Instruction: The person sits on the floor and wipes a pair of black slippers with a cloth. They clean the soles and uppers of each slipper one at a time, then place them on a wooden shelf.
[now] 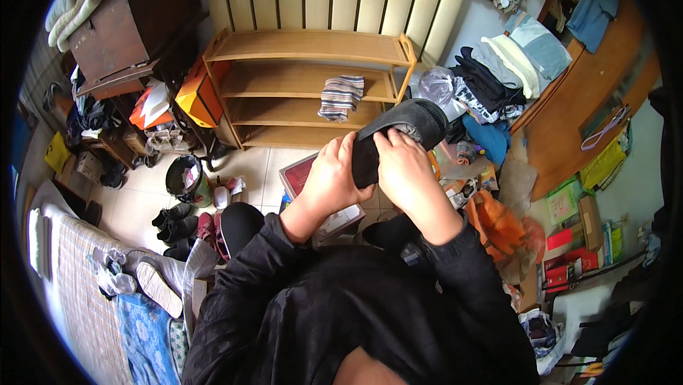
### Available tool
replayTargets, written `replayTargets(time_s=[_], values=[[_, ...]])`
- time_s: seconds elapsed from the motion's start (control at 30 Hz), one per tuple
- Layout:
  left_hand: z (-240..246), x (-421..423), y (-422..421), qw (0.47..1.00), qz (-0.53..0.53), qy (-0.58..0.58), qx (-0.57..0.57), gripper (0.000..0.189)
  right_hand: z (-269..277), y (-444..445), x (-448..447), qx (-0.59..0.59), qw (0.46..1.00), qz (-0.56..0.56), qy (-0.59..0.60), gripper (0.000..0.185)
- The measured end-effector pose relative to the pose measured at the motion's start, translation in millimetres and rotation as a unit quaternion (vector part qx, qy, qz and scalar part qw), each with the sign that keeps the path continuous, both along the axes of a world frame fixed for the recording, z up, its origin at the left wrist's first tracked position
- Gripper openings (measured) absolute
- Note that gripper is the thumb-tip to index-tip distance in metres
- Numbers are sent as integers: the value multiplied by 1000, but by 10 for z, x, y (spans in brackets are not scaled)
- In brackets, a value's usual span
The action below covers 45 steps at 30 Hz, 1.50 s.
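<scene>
Both hands hold a black shoe [411,118] in front of my chest, tilted with one end up to the right. My left hand [333,174] grips its lower left side, fingers along the edge and thumb beneath. The fingers of my right hand [408,169] are at the shoe's opening, where a greyish lining shows; their tips are partly hidden. Beyond the shoe, a striped cloth [342,98] hangs on the wooden shelf rack [315,46]. Below my hands, a red-and-white box [293,174] sits on the floor, partly covered by my left arm.
A lined waste bin [188,179], black shoes [176,222] and dark red shoes [208,227] stand on the tiles at left. One pale-soled shoe [159,286] lies on the bed [80,289]. Folded clothes [496,75] and an orange bag [493,225] crowd the right side.
</scene>
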State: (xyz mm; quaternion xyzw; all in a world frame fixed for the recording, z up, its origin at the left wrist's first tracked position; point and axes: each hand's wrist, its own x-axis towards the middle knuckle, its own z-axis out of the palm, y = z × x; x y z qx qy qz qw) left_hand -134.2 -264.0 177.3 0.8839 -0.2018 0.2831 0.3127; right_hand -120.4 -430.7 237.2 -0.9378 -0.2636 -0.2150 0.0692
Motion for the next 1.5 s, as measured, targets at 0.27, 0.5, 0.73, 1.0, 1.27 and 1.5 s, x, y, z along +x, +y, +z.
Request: replayTargets(time_s=[0.27,0.5,0.73,1.0,1.27,1.5], values=[[68,-9,224,999,-21,45,14,104,492,-1068,416,153,986,-56,-16,23],[186,-50,273,996,-82,18,9,100,397,-1472,792,152,971,66,173,42],[225,-42,257,993,-120,5,-16,96,354,-1466,818,191,939,131,254,48],[257,-58,252,993,-113,30,-6,97,258,-1404,825,154,956,123,215,32],[315,-87,235,996,-80,-20,28,101,531,-1649,691,105,990,62,67,21],[313,-92,161,997,-59,-37,43,103,558,-1803,685,209,972,76,69,18]])
